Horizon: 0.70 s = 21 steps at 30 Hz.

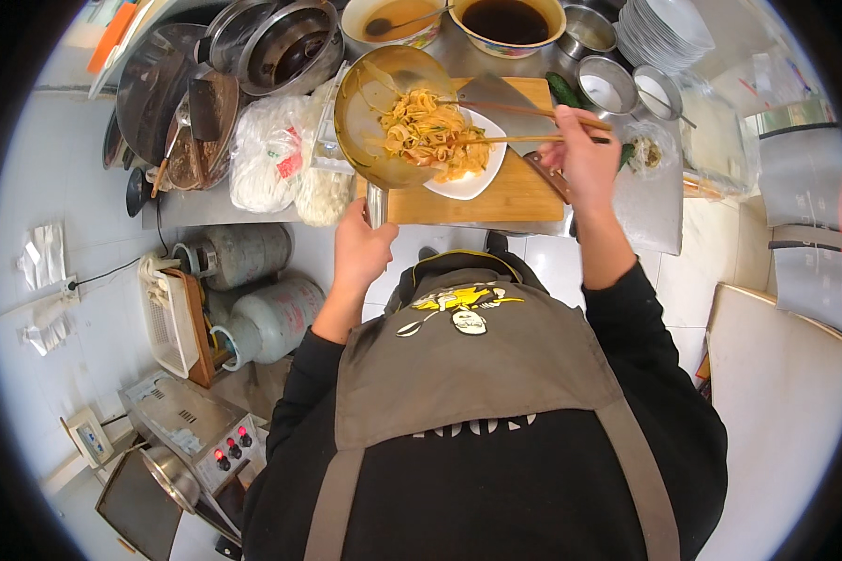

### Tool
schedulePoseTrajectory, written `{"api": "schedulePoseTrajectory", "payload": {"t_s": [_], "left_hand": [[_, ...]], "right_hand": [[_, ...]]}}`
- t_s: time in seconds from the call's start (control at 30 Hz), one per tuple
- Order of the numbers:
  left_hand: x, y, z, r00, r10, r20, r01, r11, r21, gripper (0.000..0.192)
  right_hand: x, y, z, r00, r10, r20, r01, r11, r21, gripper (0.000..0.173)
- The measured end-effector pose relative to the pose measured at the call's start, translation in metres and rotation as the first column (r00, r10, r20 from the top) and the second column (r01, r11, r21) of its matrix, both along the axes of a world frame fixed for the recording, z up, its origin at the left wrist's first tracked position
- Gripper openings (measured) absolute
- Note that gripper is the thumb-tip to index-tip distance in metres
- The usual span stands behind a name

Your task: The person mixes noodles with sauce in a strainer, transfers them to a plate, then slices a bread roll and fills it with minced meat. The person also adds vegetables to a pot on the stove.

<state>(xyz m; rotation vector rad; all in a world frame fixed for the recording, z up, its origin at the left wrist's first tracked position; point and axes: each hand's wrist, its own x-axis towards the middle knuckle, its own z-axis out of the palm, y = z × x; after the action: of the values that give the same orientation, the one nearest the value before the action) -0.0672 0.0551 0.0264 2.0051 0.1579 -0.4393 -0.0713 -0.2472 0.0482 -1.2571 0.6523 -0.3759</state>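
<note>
My left hand grips the short metal handle of a round mixing pan, which is tilted toward a white plate. Sauce-coated noodles with green shreds spill over the pan's right edge onto that plate. In my right hand is a pair of wooden chopsticks, held slightly apart, their tips in the noodles. Beneath the plate lies a wooden cutting board. A cleaver rests on the board, its wooden handle just left of my right hand.
Bowls of pale liquid and dark liquid stand at the back. Right of the board are a cucumber, small metal bowls and stacked white plates. Bagged noodles lie left. Gas cylinders stand below the steel table.
</note>
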Motion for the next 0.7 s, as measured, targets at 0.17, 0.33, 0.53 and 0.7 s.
{"api": "schedulePoseTrajectory", "payload": {"t_s": [0.17, 0.33, 0.53, 0.7], "left_hand": [[-0.001, -0.004, 0.004, 1.000, -0.024, 0.002, 0.024, 0.998, 0.051, 0.038], [-0.002, 0.000, -0.005, 0.995, -0.035, 0.094, 0.028, 0.997, 0.077, 0.041], [0.001, 0.005, -0.017, 0.962, -0.100, 0.255, 0.043, 0.974, 0.221, 0.040], [0.005, 0.004, -0.019, 0.989, -0.031, 0.145, -0.006, 0.969, 0.249, 0.044]], "right_hand": [[0.022, 0.027, -0.013, 0.996, 0.082, -0.030, -0.083, 0.995, -0.053, 0.029], [0.023, 0.016, -0.007, 0.977, 0.193, -0.091, -0.202, 0.974, -0.099, 0.025], [0.010, 0.012, -0.004, 0.977, 0.192, -0.096, -0.205, 0.968, -0.144, 0.025], [-0.005, -0.001, -0.009, 0.972, 0.200, -0.125, -0.219, 0.961, -0.166, 0.030]]}}
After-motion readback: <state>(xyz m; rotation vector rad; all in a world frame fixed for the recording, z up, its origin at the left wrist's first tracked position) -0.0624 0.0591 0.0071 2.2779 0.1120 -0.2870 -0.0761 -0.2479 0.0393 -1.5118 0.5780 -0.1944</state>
